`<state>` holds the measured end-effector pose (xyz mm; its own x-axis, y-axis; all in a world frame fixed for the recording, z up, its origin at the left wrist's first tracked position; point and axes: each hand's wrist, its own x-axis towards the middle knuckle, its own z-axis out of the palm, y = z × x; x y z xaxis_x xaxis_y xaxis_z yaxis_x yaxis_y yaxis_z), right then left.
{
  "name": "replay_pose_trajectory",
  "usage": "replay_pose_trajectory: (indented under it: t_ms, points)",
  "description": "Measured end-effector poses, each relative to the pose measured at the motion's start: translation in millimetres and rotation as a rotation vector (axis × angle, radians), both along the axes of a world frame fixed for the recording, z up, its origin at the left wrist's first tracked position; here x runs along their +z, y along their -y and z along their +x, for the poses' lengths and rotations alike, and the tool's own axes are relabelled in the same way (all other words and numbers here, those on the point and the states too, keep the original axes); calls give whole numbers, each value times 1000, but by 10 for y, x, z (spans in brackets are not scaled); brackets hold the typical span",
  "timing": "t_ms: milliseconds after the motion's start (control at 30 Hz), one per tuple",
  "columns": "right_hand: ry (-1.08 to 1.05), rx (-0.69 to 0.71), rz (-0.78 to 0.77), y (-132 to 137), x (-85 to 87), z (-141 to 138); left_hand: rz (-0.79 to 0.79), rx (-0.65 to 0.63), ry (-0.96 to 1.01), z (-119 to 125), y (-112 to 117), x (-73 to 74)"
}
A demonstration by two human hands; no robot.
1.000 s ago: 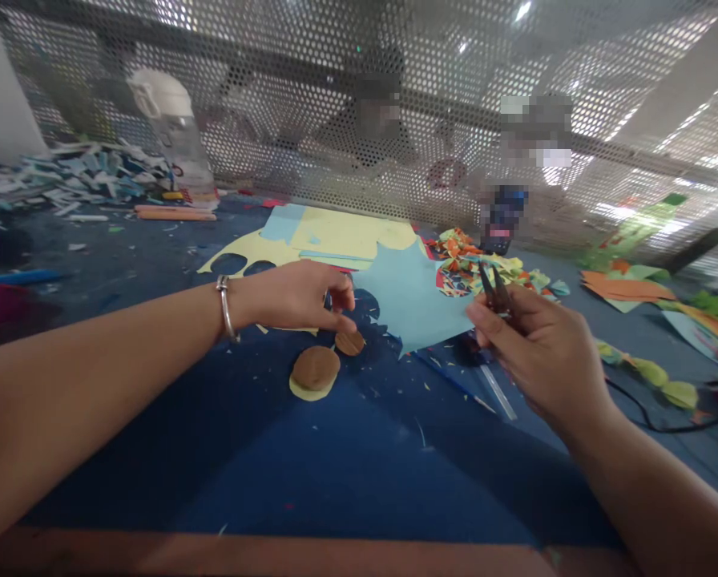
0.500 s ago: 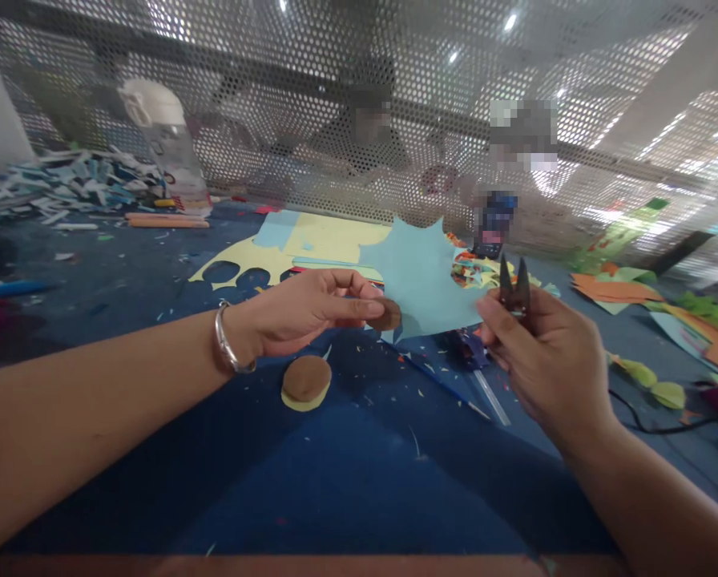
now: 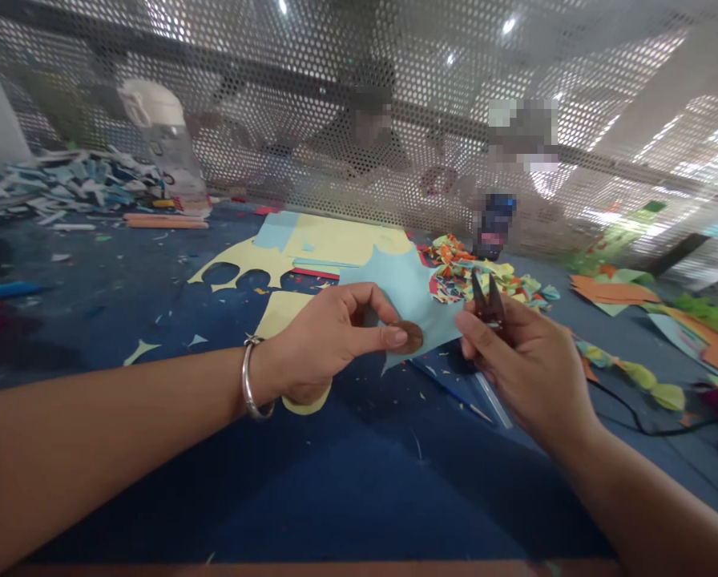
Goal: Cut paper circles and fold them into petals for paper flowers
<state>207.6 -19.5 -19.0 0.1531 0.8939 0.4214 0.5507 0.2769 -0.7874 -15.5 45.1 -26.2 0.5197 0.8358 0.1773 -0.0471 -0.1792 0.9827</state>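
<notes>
My left hand [image 3: 340,332], with a silver bangle at its wrist, pinches a small round brown disc [image 3: 411,338] between thumb and fingers. The disc lies against the lower part of a light blue paper sheet [image 3: 398,280] with a jagged cut edge. At the sheet's right edge, my right hand [image 3: 527,365] is closed round a pair of scissors [image 3: 487,303], blades pointing up and slightly apart; its thumb touches the paper. Below my left wrist, a yellow paper circle [image 3: 304,403] lies on the table, mostly hidden along with the brown disc on top.
Yellow paper with round cut-outs [image 3: 239,260] lies behind my left hand. Folded paper pieces [image 3: 455,256] are heaped behind the scissors. A water bottle [image 3: 172,156] stands at the back left by paper strips [image 3: 76,180]. A perforated screen [image 3: 263,120] borders the table; people sit beyond.
My left hand has moved right and nearer with the brown disc, now over the blue sheet. My right hand, scissors and sheet have shifted left, uncovering more of the folded paper heap.
</notes>
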Motion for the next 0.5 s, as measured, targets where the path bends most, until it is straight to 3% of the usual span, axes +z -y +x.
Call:
replay_pose_trajectory:
  t_ms: [167,267,500]
  points:
    - [92,-165,199,84,72,-59,43,146,-3,16,-3,-8]
    - [147,-182,300,143,109,-140,67,243,-6,12,18,27]
    - [190,-30,170,141,38,-246,170,261,64,-19,99,93]
